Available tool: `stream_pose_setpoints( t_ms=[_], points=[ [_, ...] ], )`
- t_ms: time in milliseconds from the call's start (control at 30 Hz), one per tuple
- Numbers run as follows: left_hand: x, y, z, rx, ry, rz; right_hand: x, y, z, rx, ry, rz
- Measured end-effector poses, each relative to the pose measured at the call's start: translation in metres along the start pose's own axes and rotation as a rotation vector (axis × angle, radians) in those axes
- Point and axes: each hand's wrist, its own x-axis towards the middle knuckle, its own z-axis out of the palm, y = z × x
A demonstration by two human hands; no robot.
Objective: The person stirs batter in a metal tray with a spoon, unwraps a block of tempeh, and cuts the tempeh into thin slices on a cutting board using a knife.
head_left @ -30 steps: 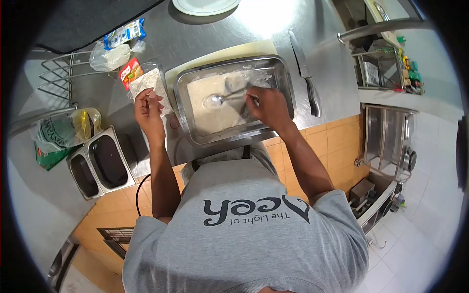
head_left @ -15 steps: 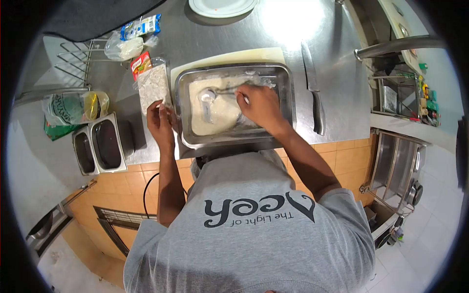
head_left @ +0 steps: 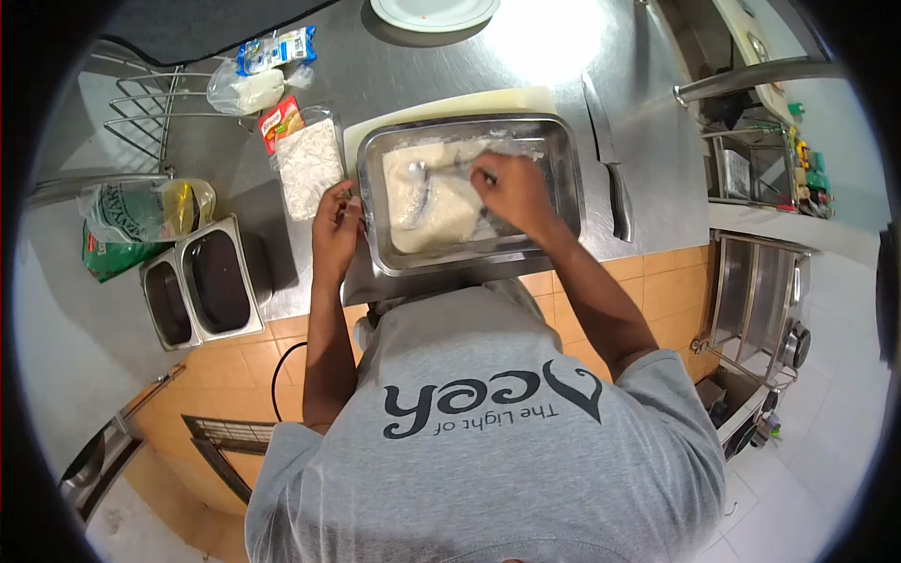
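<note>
A rectangular metal tray holds a pale, wet batter. My right hand is closed round the handle of a metal spoon, whose bowl is in the batter at the left; motion blurs the handle. At the tray's left rim is my left hand, its fingers curled and pinching at the edge. Just beyond it lies a whitish mottled block in clear plastic, which looks like tempeh, beside a red seasoning packet. Under the tray a pale cutting board shows along the back.
A knife lies right of the tray. Behind are a white plate and a blue-and-white packet by a plastic bag. On the left stand metal containers of dark liquid, a wire rack and a plastic bag.
My left hand has moved right, from beside the whitish block to the tray's rim. The tray has shifted slightly right on the board. My right hand still moves the spoon in the batter.
</note>
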Motion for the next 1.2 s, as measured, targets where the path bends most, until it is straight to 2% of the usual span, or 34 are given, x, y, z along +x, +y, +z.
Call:
stream_pose_setpoints(
  t_ms=[100,133,233,400,500,667,767,800,900,933,1033,1133,1167,1200],
  points=[
    [0.002,0.008,-0.007,-0.02,-0.106,-0.051,-0.023,0.016,0.004,-0.003,0.103,-0.119],
    [0.002,0.016,-0.01,-0.023,-0.131,-0.071,-0.03,0.016,-0.008,0.042,0.061,0.018],
    [0.001,0.019,-0.02,-0.004,-0.2,-0.107,-0.034,0.023,-0.018,-0.014,0.221,0.137],
    [0.008,0.019,-0.026,0.006,-0.295,-0.096,-0.048,0.003,0.004,-0.015,0.017,0.066],
    [0.014,0.02,-0.029,-0.029,-0.295,-0.104,-0.069,0.021,-0.017,0.002,0.058,0.24],
    [0.017,0.022,-0.025,0.003,-0.314,-0.126,-0.048,0.013,0.002,-0.015,0.258,0.244],
    [0.034,0.003,-0.034,0.373,0.024,0.267,-0.058,0.001,0.006,-0.049,0.033,0.119],
    [0.041,0.009,-0.042,0.466,0.121,0.22,-0.07,-0.003,-0.004,-0.036,0.036,0.13],
    [0.061,0.002,-0.059,0.93,0.475,0.493,-0.1,-0.004,-0.031,-0.148,0.109,0.201],
    [0.07,-0.005,-0.063,0.843,0.46,0.376,-0.108,-0.003,-0.037,-0.192,0.109,0.249],
    [0.091,-0.022,-0.062,0.846,0.647,0.282,-0.12,-0.002,-0.051,-0.274,0.035,0.314],
    [0.096,-0.011,-0.066,0.7,0.59,0.486,-0.126,0.009,-0.066,-0.286,-0.024,0.34],
    [0.1,-0.012,-0.067,0.676,0.58,0.498,-0.129,0.011,-0.068,-0.281,-0.039,0.352],
    [0.104,-0.014,-0.07,0.653,0.57,0.506,-0.126,0.013,-0.07,-0.327,0.061,0.228]
  ],
)
